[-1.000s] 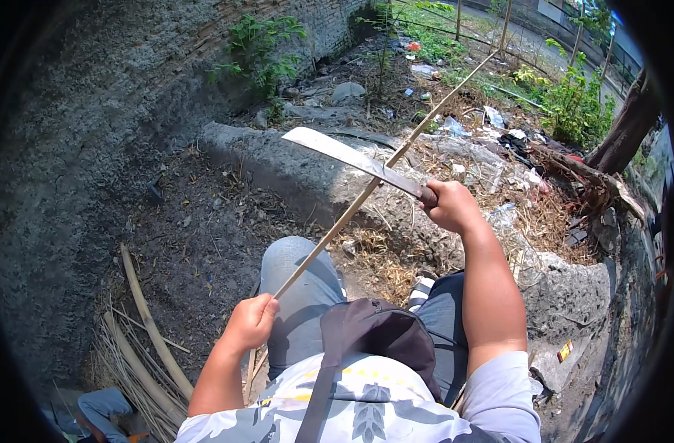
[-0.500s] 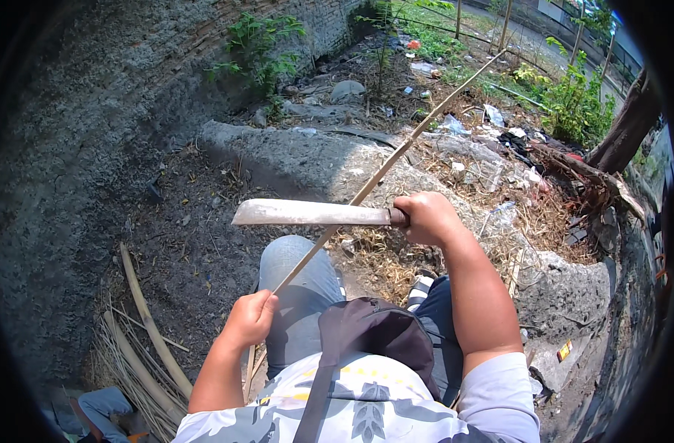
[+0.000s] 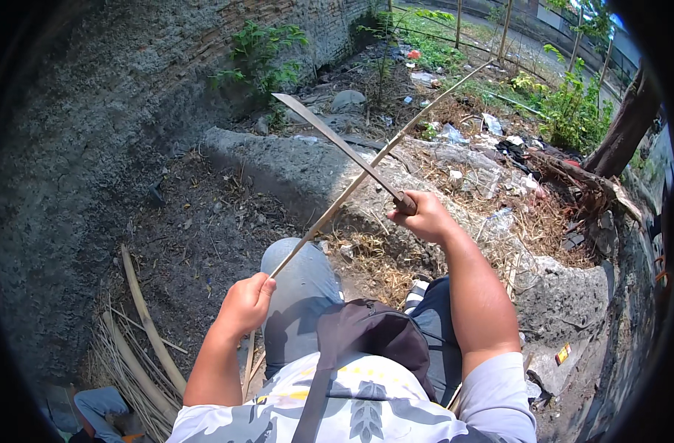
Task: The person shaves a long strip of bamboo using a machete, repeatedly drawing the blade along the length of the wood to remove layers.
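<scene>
My left hand (image 3: pixel 247 303) is closed round the lower end of a long, thin bamboo strip (image 3: pixel 335 207), which slants up and away to the right. In my right hand (image 3: pixel 425 218) is the dark handle of a machete (image 3: pixel 329 133). Its blade points up to the far left, turned nearly edge-on. Blade and strip cross a little left of my right hand; the blade seems to touch the strip there. A tail of the strip shows below my left hand, beside my knee.
Several bamboo strips and split pieces (image 3: pixel 145 325) lie on the ground at the left. A rough wall (image 3: pixel 93 140) rises on that side. Ahead lies a concrete slab (image 3: pixel 278 162), with litter and dry grass beyond. A tree trunk (image 3: pixel 625 129) leans at the right. Another person's leg (image 3: pixel 101 406) shows at lower left.
The machete's blade has swung from level to pointing up and away, and rolled from showing its flat to nearly edge-on. The strip's far end has shifted slightly left. My left hand barely moved.
</scene>
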A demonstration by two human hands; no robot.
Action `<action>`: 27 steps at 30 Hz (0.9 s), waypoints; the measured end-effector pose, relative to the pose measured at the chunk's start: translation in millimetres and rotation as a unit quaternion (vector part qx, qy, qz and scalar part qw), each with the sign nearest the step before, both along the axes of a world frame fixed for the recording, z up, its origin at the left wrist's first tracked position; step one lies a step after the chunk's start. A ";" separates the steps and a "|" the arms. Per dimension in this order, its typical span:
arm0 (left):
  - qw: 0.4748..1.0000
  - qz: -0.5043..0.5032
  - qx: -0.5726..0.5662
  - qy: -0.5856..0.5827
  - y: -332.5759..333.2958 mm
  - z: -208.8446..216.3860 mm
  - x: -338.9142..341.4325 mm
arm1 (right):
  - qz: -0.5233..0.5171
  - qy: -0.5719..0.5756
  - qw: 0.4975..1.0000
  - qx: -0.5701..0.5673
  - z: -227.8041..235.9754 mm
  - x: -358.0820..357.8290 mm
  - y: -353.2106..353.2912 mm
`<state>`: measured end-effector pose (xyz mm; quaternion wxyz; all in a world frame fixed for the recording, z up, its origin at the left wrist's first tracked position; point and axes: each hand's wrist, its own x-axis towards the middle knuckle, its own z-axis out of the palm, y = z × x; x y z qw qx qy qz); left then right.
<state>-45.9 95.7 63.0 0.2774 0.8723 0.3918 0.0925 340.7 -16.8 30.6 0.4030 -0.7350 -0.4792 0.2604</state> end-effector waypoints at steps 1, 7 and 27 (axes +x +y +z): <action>1.000 -0.012 0.020 0.013 1.0 -0.3 5.1 | -0.002 0.007 1.000 0.018 -3.9 -4.4 1.6; 0.989 -0.062 0.123 0.062 -16.4 11.6 35.7 | 0.018 0.225 0.974 0.032 -2.1 -16.1 -1.0; 0.873 -0.009 0.485 -0.044 -74.1 66.8 12.5 | -0.064 0.313 0.894 0.314 23.7 -12.0 -53.5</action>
